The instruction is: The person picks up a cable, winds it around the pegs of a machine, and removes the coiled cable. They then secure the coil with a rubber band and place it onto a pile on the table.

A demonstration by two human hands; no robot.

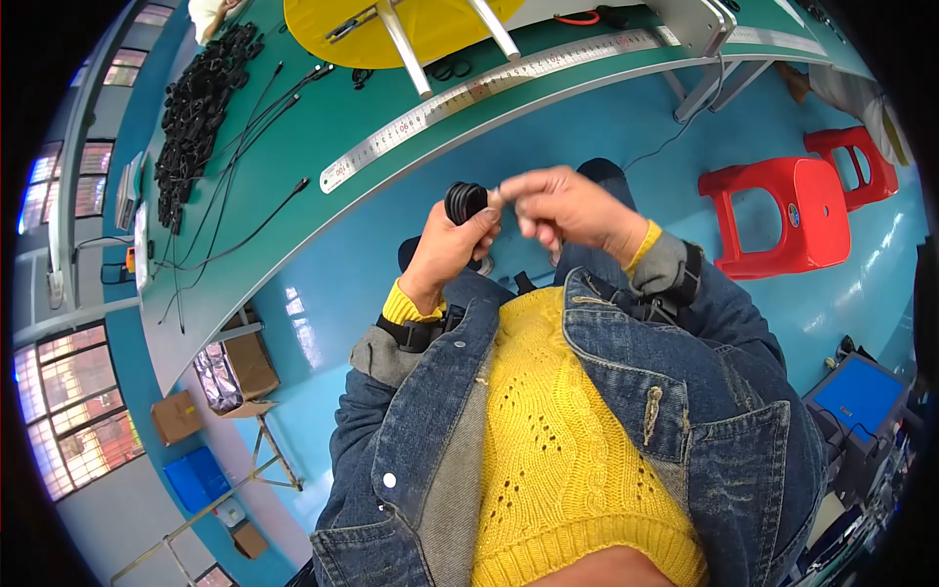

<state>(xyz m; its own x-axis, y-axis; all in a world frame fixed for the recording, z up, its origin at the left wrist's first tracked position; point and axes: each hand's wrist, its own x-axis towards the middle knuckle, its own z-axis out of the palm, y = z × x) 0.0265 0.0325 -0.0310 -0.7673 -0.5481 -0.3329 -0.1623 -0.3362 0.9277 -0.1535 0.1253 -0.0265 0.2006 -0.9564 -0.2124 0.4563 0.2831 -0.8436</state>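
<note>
Head view: my left hand [445, 249] is gripping a small black coiled cable [465, 203], fingers and thumb closing around its lower side. Coil is sitting off the surface [323, 220], in front of its near edge, above my knees. My right hand [501, 199] is meeting it from the right, index stretching out toward the coil, thumb lying just under it, other fingers curling. Can't tell whether the right fingertips are pinching a bit of cable or only touching; a pale spot there is showing too small to read.

On the green surface, a heap of black cables [201, 117] is lying at far left, loose cables are trailing beside it, one cable end [301, 184] is pointing toward the near edge. Long steel ruler [440, 110] is running along that edge. Yellow round panel [391, 34] with metal bars is standing behind the ruler. Two red stools, nearer one [817, 220] and farther one [871, 171], are standing on the blue floor to my right.
</note>
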